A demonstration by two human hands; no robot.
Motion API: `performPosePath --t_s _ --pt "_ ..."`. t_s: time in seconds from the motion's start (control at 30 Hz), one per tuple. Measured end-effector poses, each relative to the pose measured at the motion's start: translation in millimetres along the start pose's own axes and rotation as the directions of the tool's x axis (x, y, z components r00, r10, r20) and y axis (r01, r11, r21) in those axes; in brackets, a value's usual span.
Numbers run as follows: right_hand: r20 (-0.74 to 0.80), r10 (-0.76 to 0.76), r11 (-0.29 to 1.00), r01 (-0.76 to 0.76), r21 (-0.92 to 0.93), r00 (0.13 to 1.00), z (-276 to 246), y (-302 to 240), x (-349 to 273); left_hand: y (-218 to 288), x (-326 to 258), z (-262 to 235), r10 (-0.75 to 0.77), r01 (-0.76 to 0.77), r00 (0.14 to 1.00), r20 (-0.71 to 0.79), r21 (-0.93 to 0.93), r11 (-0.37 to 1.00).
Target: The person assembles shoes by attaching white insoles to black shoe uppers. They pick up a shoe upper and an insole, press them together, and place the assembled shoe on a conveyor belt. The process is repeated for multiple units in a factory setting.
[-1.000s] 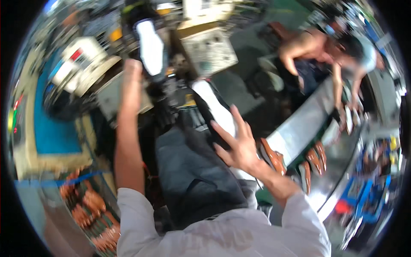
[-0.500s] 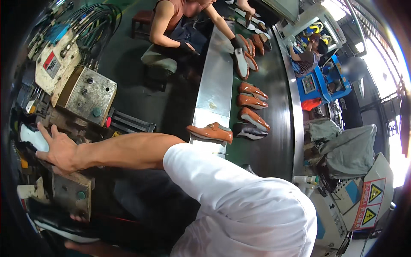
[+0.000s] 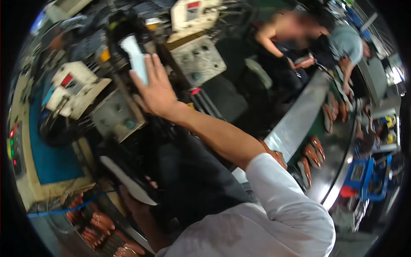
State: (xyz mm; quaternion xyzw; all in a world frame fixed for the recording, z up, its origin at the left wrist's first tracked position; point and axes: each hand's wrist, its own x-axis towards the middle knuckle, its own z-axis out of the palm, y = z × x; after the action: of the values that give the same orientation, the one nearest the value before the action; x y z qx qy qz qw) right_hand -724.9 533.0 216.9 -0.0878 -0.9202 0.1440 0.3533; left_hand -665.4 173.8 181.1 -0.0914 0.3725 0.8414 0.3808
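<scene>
Head view: pale sole [image 3: 136,56] between 10 and 11 o'clock, control box [image 3: 198,60] at its 3 o'clock.
Right hand [image 3: 158,89]: fingers extended wide across the sole, seemingly touching.
Left hand [image 3: 133,204]: at 8 o'clock, seemingly curled around a dark shoe [image 3: 127,179].
Handling: shoe probably light, stiff below, slippery above; best gripped at mid-length.

- Under the right hand [image 3: 157,92]: long pale sole [image 3: 135,55], smooth, matt.
- At the left hand [image 3: 132,200]: black shoe [image 3: 132,169] with smooth, dull white outsole [image 3: 127,182].
- Right of the right hand: square grey metal control box [image 3: 200,59], scuffed, speckled.
- Farther right: long silver metal ledge [image 3: 297,111], smooth and shiny, beside glossy brown leather-looking shoes [image 3: 311,155].
</scene>
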Motion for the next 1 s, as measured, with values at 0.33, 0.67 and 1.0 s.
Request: performPosePath --t_s 0.33,0.67,1.0 --pt "-0.053 -0.078 0.989 0.071 -0.131 0.996 47 3 48 -37 2 20 0.039 -0.039 0.999 0.01 0.06 0.997" --pt "0.084 0.038 0.997 -0.032 -0.071 0.996 73 23 148 -27 51 57 0.119 -0.154 0.988 0.103 0.475 0.867" --pt "0.147 -0.012 0.999 0.018 -0.042 0.989 80 28 157 -23 65 87 0.15 -0.212 0.977 0.151 0.664 0.717"
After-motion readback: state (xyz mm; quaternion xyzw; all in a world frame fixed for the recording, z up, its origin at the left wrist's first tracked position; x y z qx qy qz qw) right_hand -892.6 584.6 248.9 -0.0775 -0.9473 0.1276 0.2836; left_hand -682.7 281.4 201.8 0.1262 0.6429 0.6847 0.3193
